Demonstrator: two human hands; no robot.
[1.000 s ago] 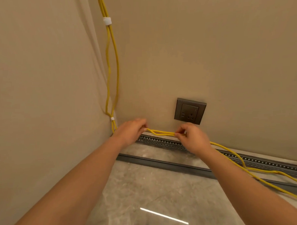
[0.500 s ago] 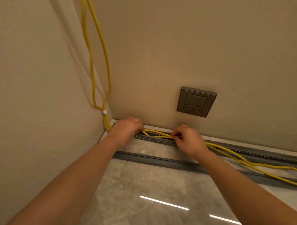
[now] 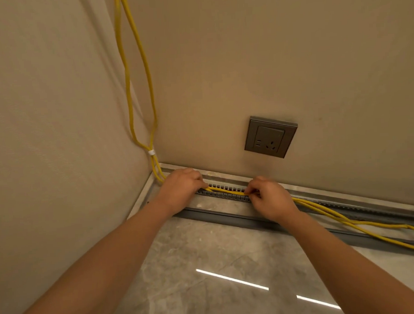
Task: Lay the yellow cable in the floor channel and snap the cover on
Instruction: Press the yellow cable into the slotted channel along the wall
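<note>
Since the earlier frames both hands have come down from just above the floor to the floor channel itself, and the yellow cable between them now lies low along the slotted channel instead of hanging clear of it. The cable is a bundle of several yellow strands. In the middle of the frame it runs nearly straight between the two hands, resting in or on the toothed grey channel at the foot of the back wall; whether it is fully seated I cannot tell. The left hand, left of centre near the room corner, has its fingers curled down over the cable, closed on it. The right hand, just right of centre, pinches the cable between thumb and fingertips, the other fingers folded in.

To the lower right, the strands trail loose out of the channel and across the floor toward the frame edge. At the upper left they climb the wall corner, gathered by a small white tie. A long grey strip, apparently the cover, lies on the marble floor just in front of the channel, parallel to it. A grey wall socket sits on the back wall above the right hand.
</note>
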